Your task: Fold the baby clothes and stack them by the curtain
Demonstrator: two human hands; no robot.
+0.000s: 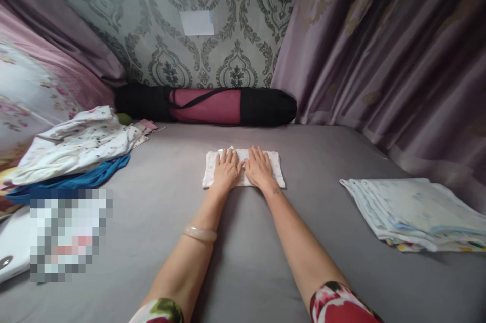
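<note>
A white folded cloth [276,166] lies flat on the grey sheet [167,221], in the middle of the view. My left hand [228,168] rests palm down on its left half, fingers stretched out and pointing away from me. On the right half, my right hand [259,167] lies flat in the same way, its thumb close to the left thumb. Neither hand grips the cloth. A small light piece shows at the cloth's far edge, just beyond the left fingertips.
A stack of folded cloths [421,211] sits at the right. Loose spotted white clothing [87,140] and a blue garment [87,176] lie at the left, behind a white object [17,242]. A black and pink long bag [207,105] lies along the wall.
</note>
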